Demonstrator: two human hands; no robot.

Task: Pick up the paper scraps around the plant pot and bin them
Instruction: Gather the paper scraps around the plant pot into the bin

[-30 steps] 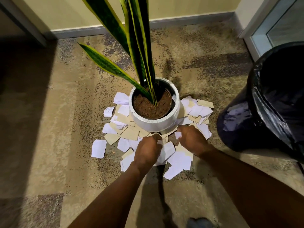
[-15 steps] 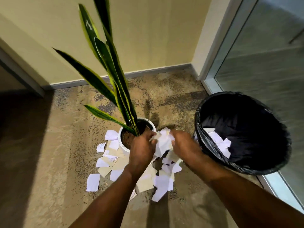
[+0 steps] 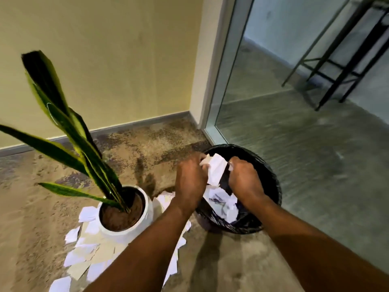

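Note:
My left hand [image 3: 190, 180] and my right hand [image 3: 245, 179] are held together over the black-lined bin [image 3: 271, 184], clasping a bunch of white paper scraps [image 3: 215, 168] between them. More scraps [image 3: 223, 204] lie inside the bin under my hands. A white plant pot [image 3: 147, 213] with brown soil and long green leaves stands to the left of the bin. White and tan paper scraps [image 3: 84, 256] lie on the carpet around the pot, mostly at its left and front; my left forearm hides some.
A yellow wall with a grey skirting board [image 3: 134, 124] runs behind the pot. A glass panel with a pale frame [image 3: 212, 131] stands just right of the bin. Black table legs [image 3: 336, 81] show beyond the glass.
Both hands lifted a bunch of scraps from the floor in front of the pot and carried it right, over the bin's opening. The view swung right and up.

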